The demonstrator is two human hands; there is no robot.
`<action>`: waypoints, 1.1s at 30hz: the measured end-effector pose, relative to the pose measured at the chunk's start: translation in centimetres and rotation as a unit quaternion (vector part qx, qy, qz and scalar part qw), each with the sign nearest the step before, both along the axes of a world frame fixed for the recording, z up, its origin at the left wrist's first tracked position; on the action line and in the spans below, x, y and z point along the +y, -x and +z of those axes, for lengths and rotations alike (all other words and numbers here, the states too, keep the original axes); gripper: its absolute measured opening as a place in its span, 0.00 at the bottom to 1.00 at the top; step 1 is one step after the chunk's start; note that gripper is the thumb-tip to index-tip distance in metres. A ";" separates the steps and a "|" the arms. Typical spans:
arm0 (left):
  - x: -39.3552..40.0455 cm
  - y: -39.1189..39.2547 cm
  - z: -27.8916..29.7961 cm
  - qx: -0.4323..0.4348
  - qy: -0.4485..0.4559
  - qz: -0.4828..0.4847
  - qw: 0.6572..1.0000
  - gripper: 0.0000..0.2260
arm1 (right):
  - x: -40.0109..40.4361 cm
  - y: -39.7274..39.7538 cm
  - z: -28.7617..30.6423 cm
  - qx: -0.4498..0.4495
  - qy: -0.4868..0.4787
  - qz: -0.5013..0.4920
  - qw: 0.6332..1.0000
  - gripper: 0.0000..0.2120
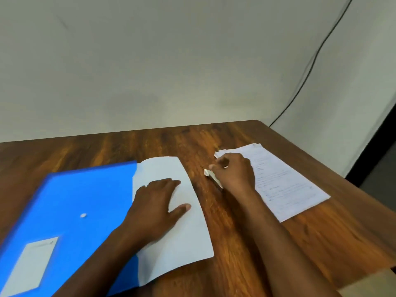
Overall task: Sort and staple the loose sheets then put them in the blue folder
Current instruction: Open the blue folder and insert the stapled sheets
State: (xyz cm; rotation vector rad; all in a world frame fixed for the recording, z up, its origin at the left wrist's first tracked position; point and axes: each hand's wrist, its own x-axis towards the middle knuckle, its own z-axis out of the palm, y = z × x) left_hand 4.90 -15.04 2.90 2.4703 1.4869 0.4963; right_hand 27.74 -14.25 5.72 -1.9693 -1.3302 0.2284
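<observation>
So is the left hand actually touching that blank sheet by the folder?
Touching. The head view shows the left hand lying flat on the blank sheet, fingers spread across it.

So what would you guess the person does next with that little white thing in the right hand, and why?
Probably carry the small white stapler, held in the right hand, across to the blank sheets that the left hand presses flat beside the blue folder. Those sheets are held steady, as if ready for stapling, while the written stack lies untouched further right.
</observation>
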 end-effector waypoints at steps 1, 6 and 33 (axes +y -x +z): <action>-0.1 -1.1 0.2 0.004 -0.001 -0.011 1.000 0.34 | 0.2 -2.1 0.2 -0.007 0.014 -0.032 0.999 0.14; 0.2 -6.9 0.1 -0.049 -0.038 -0.069 0.996 0.29 | 0.0 -13.0 0.7 -0.071 0.056 -0.145 0.985 0.24; 0.3 -17.3 -2.2 -0.038 0.010 -0.045 0.998 0.35 | 1.6 -20.4 -3.3 -0.051 -0.006 -0.158 0.986 0.11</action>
